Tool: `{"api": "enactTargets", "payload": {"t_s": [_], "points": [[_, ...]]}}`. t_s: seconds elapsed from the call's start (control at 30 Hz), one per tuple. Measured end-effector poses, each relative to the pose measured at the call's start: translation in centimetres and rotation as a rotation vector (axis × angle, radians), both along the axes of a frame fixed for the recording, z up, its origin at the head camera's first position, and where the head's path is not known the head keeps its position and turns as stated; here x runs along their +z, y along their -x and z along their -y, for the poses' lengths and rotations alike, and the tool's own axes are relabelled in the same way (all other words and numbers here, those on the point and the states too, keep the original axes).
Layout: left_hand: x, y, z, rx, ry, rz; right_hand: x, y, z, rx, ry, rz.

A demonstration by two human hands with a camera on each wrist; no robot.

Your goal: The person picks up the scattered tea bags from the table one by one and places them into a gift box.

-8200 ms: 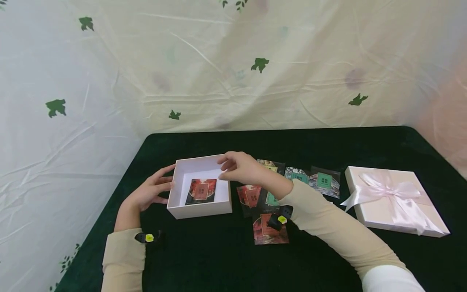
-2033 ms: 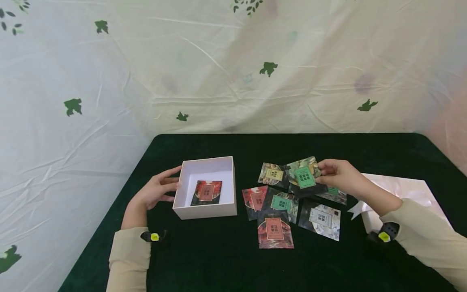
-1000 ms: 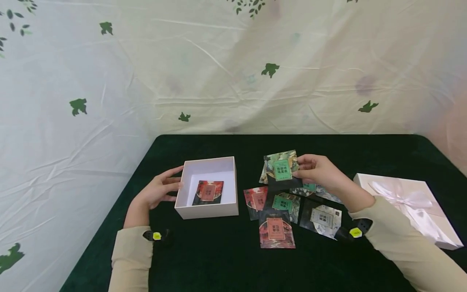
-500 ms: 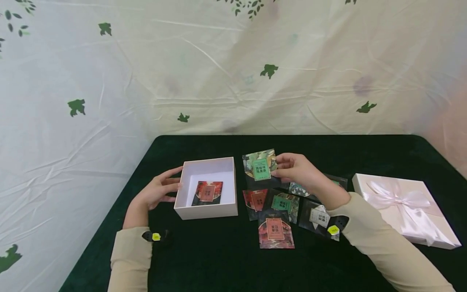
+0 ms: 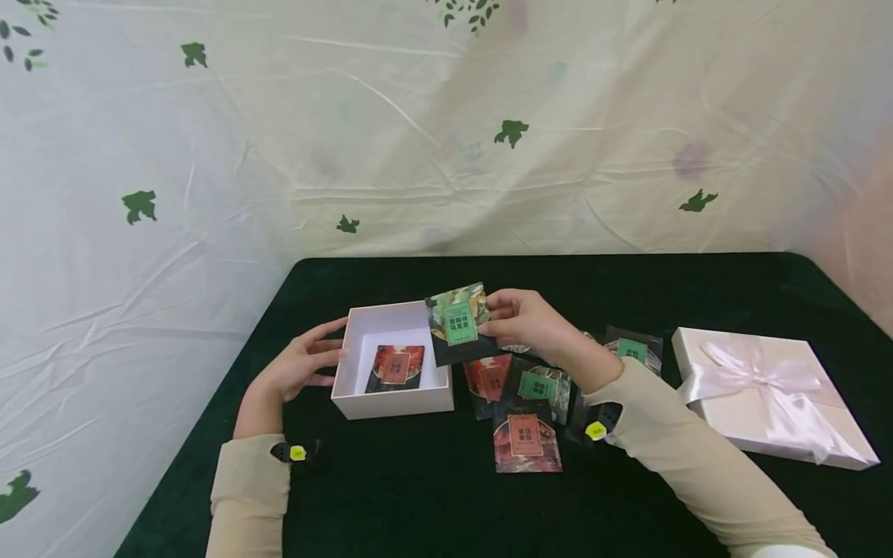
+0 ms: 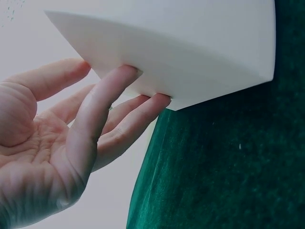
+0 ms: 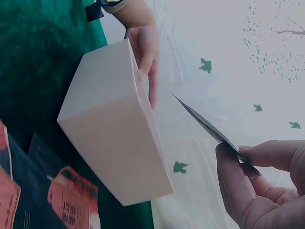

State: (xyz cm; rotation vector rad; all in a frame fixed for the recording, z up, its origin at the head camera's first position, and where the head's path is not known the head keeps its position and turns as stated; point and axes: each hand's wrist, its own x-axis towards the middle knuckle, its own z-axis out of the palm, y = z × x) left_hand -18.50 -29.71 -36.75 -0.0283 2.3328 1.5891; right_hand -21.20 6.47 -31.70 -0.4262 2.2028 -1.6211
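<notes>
Over the box's (image 5: 391, 403) right rim, the right hand (image 5: 533, 325) pinches a green-labelled packet (image 5: 458, 325) by its edge. At nine o'clock of the box, the left hand (image 5: 296, 368) rests straight fingers (image 6: 114, 102) against its wall. A red packet (image 5: 394, 366) lies inside; more packets (image 5: 523, 438) lie at three o'clock.

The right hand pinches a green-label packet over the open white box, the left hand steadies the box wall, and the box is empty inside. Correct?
Not quite: the white box is not empty. The head view shows a red-label packet lying on its floor. The rest holds: the right hand pinches the green-label packet over the box, and the left hand touches its wall.
</notes>
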Motion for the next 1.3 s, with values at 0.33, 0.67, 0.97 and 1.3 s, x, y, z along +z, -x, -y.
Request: {"api": "enactTargets", "payload": {"t_s": [0.33,0.67,0.97,1.3], "points": [[-0.2,0.1,0.0,0.012,-0.003,0.005,-0.4,-0.2,2.7,0.041,0.036,0.023],[-0.3,0.1,-0.2,-0.002,-0.014,0.002,-1.6,-0.3,5.2,0.046,0.048,0.053],[-0.2,0.1,0.1,0.018,0.006,-0.007,-2.3,0.0,6.5,0.038,0.048,0.074],[-0.3,0.2,0.1,0.006,0.015,-0.005,-2.9,0.2,7.1,0.052,0.076,0.061]]}}
